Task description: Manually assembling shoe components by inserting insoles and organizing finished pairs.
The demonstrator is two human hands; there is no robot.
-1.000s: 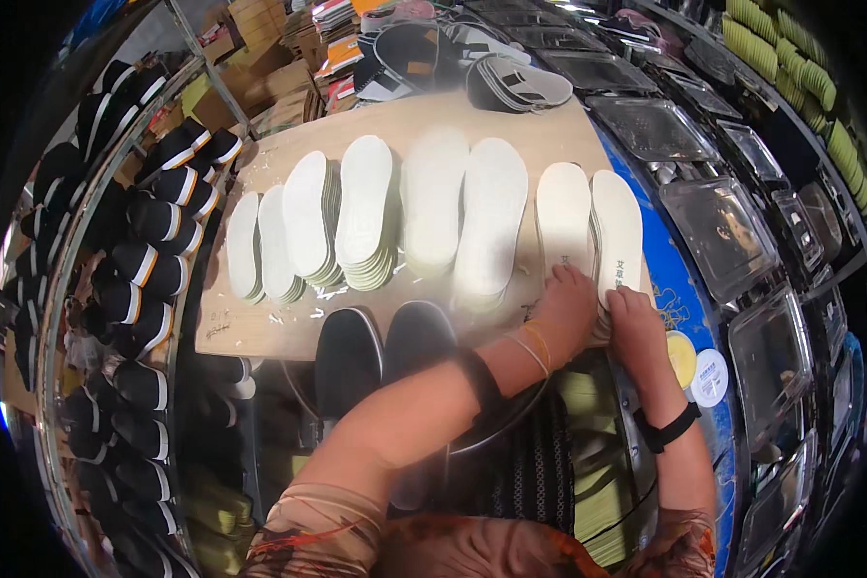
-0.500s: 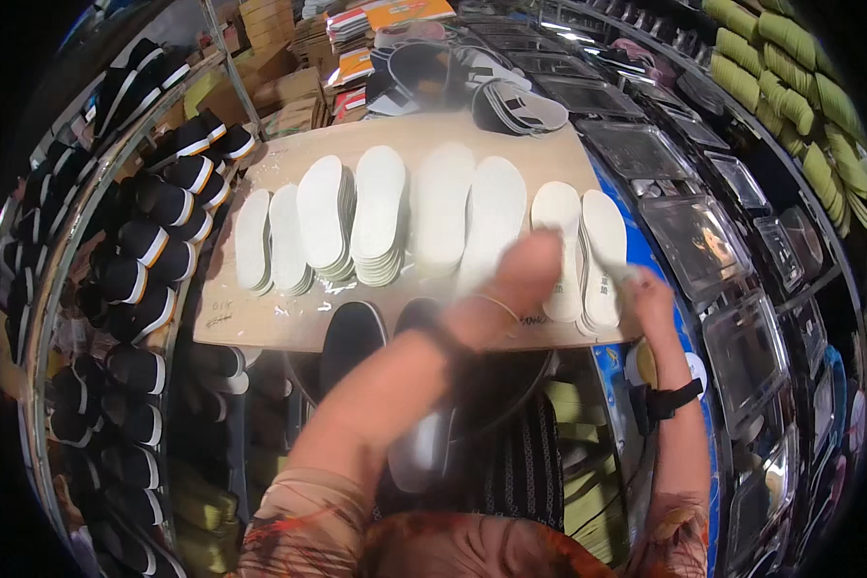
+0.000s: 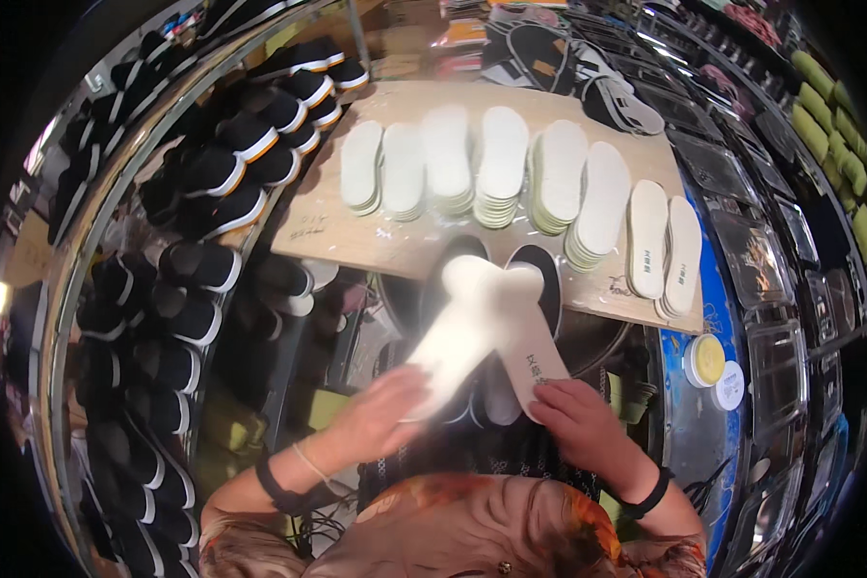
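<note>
My left hand (image 3: 380,414) is closed on the heel end of a pale insole (image 3: 445,358), blurred by motion. In my right hand (image 3: 578,422) is a second insole (image 3: 528,354), with dark printed marks on it. The two insoles slant toward each other and overlap near their far ends, above a pair of dark shoes (image 3: 538,262) at the table's near edge. Beyond them, several stacks of white insoles (image 3: 559,169) stand in a row on a wooden tabletop (image 3: 308,207). Lower piles with printed marks (image 3: 647,236) are at the right end.
Shelves of black shoes (image 3: 226,178) with white soles rise on the left. Sandals (image 3: 621,101) lie at the table's far right corner. A round tin with yellow contents (image 3: 705,359) sits on a blue surface to the right, beside clear plastic boxes (image 3: 775,361).
Both hands have come back from the right-hand insole piles toward my body, each now with an insole. The view has shifted, so the table appears farther up and to the right.
</note>
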